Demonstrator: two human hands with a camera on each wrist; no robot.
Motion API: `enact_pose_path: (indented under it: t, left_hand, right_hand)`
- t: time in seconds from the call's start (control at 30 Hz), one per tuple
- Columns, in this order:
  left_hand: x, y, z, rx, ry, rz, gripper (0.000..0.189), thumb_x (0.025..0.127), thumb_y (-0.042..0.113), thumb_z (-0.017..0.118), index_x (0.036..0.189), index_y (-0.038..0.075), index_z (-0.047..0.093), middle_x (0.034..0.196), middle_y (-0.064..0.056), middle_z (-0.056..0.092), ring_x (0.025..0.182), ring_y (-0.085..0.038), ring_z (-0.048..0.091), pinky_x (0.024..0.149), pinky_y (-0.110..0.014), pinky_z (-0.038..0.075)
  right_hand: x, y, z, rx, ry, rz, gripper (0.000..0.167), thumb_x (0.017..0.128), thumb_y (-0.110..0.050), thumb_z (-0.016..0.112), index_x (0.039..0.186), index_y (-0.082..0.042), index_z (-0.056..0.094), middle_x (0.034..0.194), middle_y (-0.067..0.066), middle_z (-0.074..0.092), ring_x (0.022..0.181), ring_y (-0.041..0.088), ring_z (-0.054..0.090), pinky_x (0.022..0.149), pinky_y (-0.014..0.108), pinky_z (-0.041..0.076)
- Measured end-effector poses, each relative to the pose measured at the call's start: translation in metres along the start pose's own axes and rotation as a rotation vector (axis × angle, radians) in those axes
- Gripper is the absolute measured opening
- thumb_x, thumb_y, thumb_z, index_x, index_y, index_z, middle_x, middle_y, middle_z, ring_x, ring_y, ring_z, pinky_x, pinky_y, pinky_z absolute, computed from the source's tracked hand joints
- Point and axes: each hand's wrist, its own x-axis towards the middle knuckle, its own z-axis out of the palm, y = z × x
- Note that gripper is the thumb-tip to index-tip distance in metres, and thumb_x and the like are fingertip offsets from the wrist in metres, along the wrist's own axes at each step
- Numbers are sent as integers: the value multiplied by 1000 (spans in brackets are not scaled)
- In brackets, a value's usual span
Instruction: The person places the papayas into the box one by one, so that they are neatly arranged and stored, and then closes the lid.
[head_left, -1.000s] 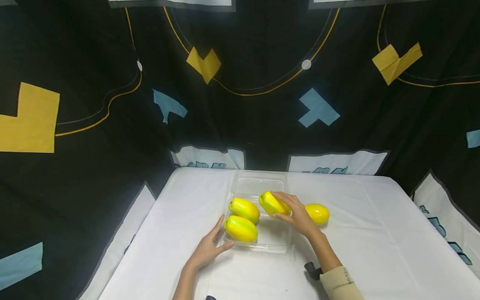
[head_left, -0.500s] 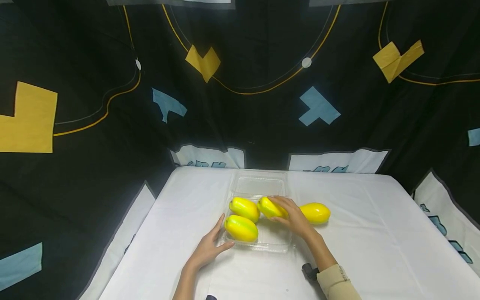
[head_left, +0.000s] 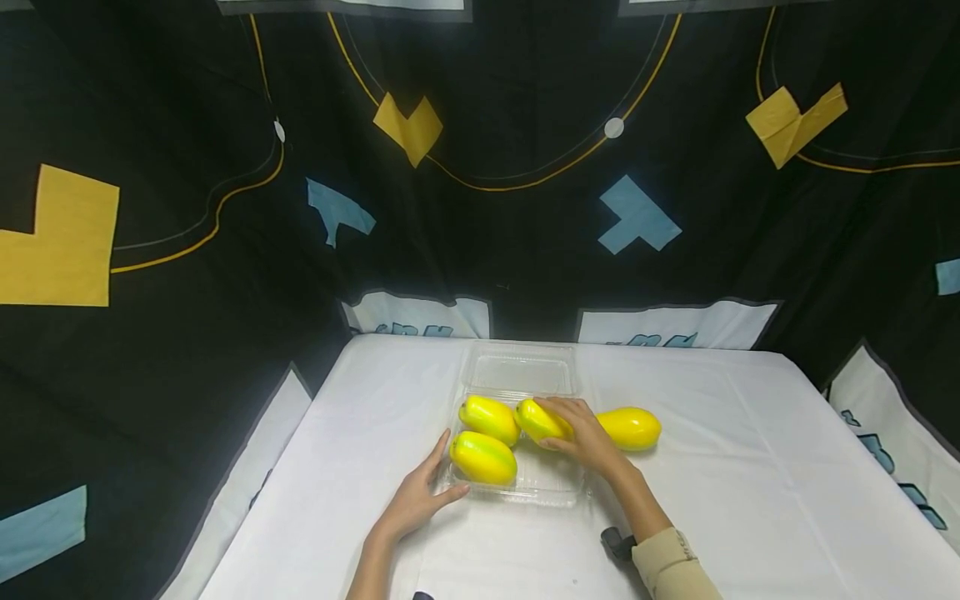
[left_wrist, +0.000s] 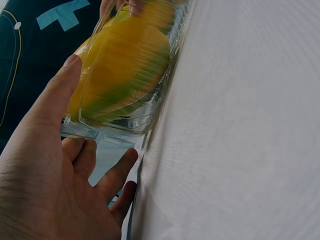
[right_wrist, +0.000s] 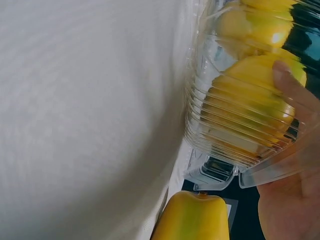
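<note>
A clear plastic clamshell container (head_left: 551, 492) lies on the white table with its lid laid back behind it. In its left half are two oblong yellow-green, papaya-like fruits, a rear fruit (head_left: 489, 418) and a front fruit (head_left: 482, 458). My right hand (head_left: 585, 435) holds a third fruit (head_left: 536, 421) inside the container's rear right, its thumb on the fruit's near side (right_wrist: 250, 90). With fingers spread, my left hand (head_left: 420, 492) rests at the container's front left corner; its thumb lies along the clear wall (left_wrist: 125, 75).
A fourth yellow fruit (head_left: 632, 428) lies on the table just right of the container, partly behind the right hand. A dark wrist device (head_left: 617, 543) sits at the right wrist. Black cloth (head_left: 510, 250) with coloured patches hangs behind the white table (head_left: 750, 483).
My right hand has moved slightly left and down, bringing its fruit down beside the rear fruit in the container. More of the fourth fruit shows. The left hand has not moved.
</note>
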Motion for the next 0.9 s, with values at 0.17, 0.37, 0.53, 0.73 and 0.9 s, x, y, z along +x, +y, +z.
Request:
enact_pose_path:
  t: [0.17,0.37,0.53,0.73,0.9]
  left_hand:
    - [1,-1,0,11,1,11,94,76,54,68,149,28,15,152,-5,18,133,-31,28,105,-56,23]
    - [0,0,0,17,1,13,94,76,53,68,149,27,16,151,-6,19,133,-32,28,106,-56,23]
    - [0,1,0,23,1,13,93,76,52,68,149,28,16,151,-6,20,133,-32,29,106,-56,23]
    - [0,1,-1,35,10,15,92,76,52,68,149,29,16,151,-5,20,133,-31,28,105,-56,23]
    - [0,0,-1,43,11,18,93,76,52,69,149,28,17,151,-5,20,133,-32,28,105,-56,23]
  right_hand:
    - [0,0,1,-21,-9,26,67,75,-29,77,135,-28,47,134,-2,49,121,20,40,101,49,34]
    - [-1,1,0,-29,-22,34,69,75,-29,78,136,-28,46,133,-1,49,122,21,40,102,49,34]
    - [0,2,0,-41,-19,19,70,75,-29,78,136,-28,45,132,-1,50,121,20,40,102,47,34]
    - [0,1,0,-52,-12,4,72,73,-28,79,137,-26,45,133,1,50,121,23,41,101,50,35]
    - [-1,1,0,-51,-10,0,75,72,-27,80,138,-22,44,134,3,49,121,24,40,101,51,34]
